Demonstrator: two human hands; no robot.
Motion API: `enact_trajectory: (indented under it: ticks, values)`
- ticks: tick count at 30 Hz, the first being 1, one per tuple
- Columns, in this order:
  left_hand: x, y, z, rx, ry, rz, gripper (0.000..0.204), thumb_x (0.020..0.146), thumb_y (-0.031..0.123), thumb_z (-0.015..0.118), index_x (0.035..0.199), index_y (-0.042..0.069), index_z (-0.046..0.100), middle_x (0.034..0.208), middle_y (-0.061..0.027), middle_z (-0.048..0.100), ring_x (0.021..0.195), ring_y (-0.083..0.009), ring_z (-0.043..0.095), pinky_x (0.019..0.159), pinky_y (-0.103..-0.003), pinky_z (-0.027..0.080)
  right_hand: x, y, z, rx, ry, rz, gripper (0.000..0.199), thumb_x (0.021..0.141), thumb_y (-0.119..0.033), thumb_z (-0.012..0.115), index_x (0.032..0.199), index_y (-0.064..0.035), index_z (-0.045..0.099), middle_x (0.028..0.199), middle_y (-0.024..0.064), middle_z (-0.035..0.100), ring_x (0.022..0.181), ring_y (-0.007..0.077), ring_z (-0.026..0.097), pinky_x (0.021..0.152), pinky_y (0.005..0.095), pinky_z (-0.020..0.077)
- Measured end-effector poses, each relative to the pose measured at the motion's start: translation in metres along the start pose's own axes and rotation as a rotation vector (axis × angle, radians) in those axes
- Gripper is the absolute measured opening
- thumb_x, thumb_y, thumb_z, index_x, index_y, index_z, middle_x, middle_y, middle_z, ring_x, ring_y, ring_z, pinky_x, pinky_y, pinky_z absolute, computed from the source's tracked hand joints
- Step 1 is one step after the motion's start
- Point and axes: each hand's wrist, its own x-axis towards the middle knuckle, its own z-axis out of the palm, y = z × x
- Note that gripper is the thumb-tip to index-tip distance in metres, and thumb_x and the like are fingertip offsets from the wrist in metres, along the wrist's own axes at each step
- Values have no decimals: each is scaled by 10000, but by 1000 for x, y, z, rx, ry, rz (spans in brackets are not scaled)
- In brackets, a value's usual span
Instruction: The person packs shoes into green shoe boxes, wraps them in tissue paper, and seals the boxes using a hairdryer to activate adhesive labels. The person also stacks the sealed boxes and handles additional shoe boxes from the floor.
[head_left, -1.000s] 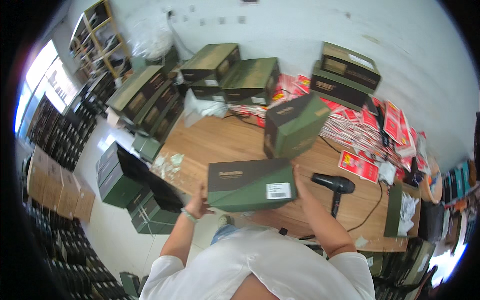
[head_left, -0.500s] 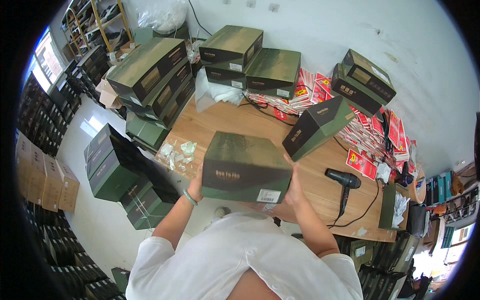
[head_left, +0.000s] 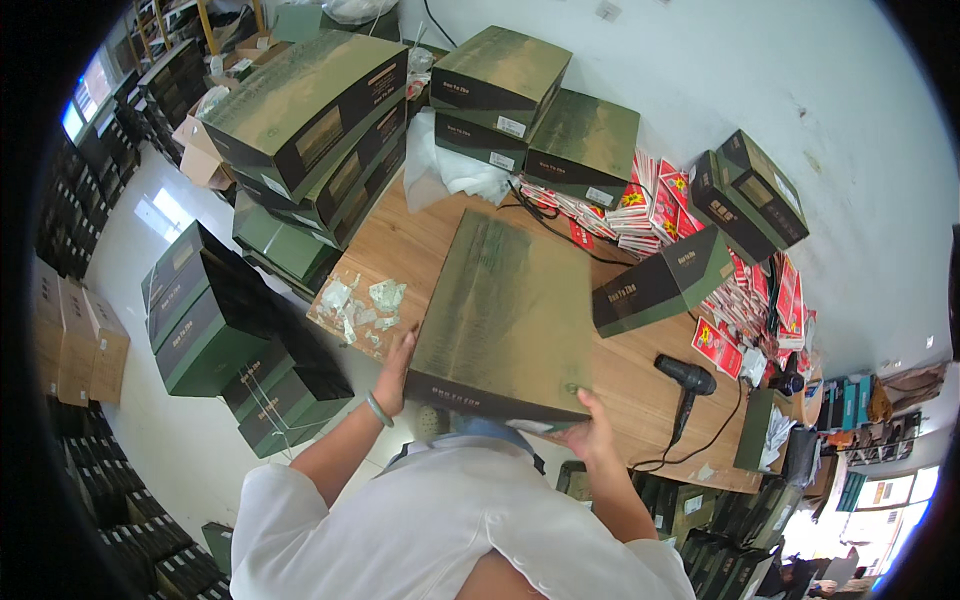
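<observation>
Between my hands is a large green-and-black shoebox (head_left: 505, 310), its broad green lid facing up and a dark printed side toward me. My left hand (head_left: 394, 376), with a pale bangle at its wrist, grips the near left corner. At the near right corner, my right hand (head_left: 588, 428) holds on with the thumb over the edge and the other fingers partly hidden beneath. The box is over the near part of the wooden table (head_left: 620, 375); I cannot tell whether it touches the top. To its right, another shoebox (head_left: 655, 285) rests at a tilt.
A black hair dryer (head_left: 685, 377) with its cord lies on the right. Red printed cards (head_left: 660, 205) are heaped toward the wall beside more shoeboxes (head_left: 583, 145). Crumpled paper scraps (head_left: 365, 305) lie at the table's left edge. Stacked shoeboxes (head_left: 310, 115) and tied boxes (head_left: 205, 310) stand left.
The held box has tipped so its lid now faces up and its printed side shows less. My hands have moved lower, still gripping its sides. The view has shifted slightly.
</observation>
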Motion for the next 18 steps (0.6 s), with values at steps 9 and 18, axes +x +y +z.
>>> enact_trajectory:
  ticks: [9,18]
  values:
    - [152,-35,-80,965,395,109,505,992,352,435,1393,48,396,1470,-186,356,1367,-295,329,1098,-455,274,110,-181,159,252,-198,-413,570,779,-321,703,1256,-70,517,1261,88,559,1184,273,506,1015,452,394]
    - [170,-83,-108,1711,939,129,593,927,310,481,1458,88,338,1535,-204,225,1430,-358,180,1150,-542,110,286,-311,284,-86,-137,-480,703,793,-477,624,1360,-102,442,1444,127,418,1328,387,352,1026,722,53]
